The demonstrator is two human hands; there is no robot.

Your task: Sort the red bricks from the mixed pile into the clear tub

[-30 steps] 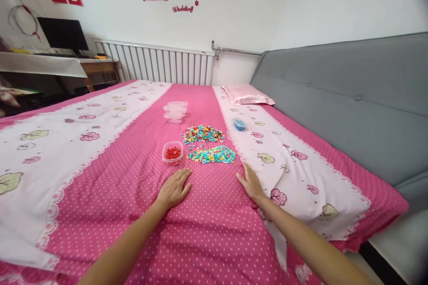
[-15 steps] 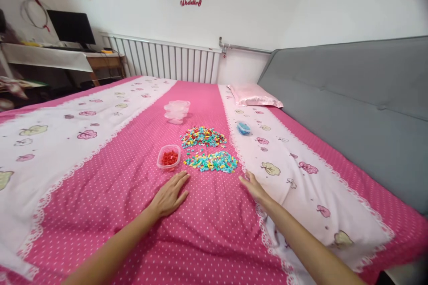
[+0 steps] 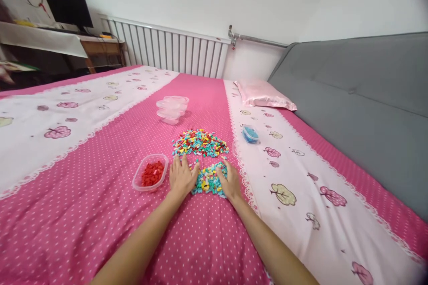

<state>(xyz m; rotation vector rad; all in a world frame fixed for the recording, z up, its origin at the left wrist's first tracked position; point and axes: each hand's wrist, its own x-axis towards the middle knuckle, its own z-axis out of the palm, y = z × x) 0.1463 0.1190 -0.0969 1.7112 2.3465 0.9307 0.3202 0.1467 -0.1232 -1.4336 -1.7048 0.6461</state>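
Observation:
My left hand (image 3: pixel 182 176) lies at the left side of the near pile of small coloured plastic bricks (image 3: pixel 206 180), fingers stretched forward and thumb apart. On the pile's right side rests my right hand (image 3: pixel 230 178), its thumb over the bricks and its fingers partly bent. Both hands touch the edges of this mostly turquoise and yellow pile. Just beyond is a second, mixed pile of bricks (image 3: pixel 200 142) with more red in it. A clear plastic box (image 3: pixel 136 181) holding red bricks (image 3: pixel 153 173) stands left of my left hand.
Clear empty boxes (image 3: pixel 172 109) sit stacked or overlapping farther back. To the right is a small clear box with blue bricks (image 3: pixel 250 134). A pink pillow (image 3: pixel 262 95) lies near the grey headboard (image 3: pixel 361 84). Everything rests on a pink patterned bedsheet (image 3: pixel 117 164).
Both hands have moved forward and inward to the sides of the near pile, which is now narrower between them. The view has tilted down and come closer.

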